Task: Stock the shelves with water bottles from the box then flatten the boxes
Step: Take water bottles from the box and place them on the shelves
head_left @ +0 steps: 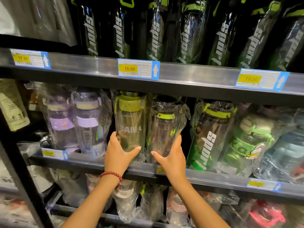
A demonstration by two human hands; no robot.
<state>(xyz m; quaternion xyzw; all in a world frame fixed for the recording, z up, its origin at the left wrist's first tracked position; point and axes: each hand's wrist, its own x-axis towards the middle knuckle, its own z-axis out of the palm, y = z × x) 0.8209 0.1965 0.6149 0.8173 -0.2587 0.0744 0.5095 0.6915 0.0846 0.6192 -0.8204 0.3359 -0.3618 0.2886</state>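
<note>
Middle shelf [144,168] near full, no box in view so flattening likely still ahead; two wrapped bottles stand side by side on it, my left hand [117,156] gripping one [130,122], right hand [171,159] the other [164,129], fingers curled round each base.

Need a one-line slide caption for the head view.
Left hand and right hand each grip a plastic-wrapped, green-lidded bottle on the middle shelf.

Dark metal shelving [181,89] is seen in tiers, edged with shiny rails [197,71] carrying yellow price labels [130,68].
</note>
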